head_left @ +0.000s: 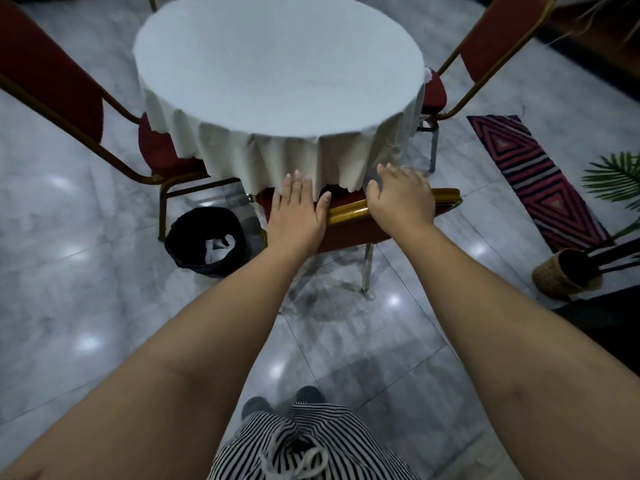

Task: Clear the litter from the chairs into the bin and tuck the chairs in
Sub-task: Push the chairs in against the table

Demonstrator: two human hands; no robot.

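Now we rest our left hand and right hand, fingers spread flat and gripping nothing, on the near chair, tucked beneath the surface. Its gold top rail looks rigid, slick and best for pushing.

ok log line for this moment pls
step: tucking near chair | left hand, right hand flat on backrest | bin holds litter | right chair: white scrap on seat

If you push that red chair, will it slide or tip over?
The near chair would probably slide: its thin metal legs stand on glossy floor tiles. Both hands, left hand and right hand, press high on its backrest, so a hard shove might tilt it.
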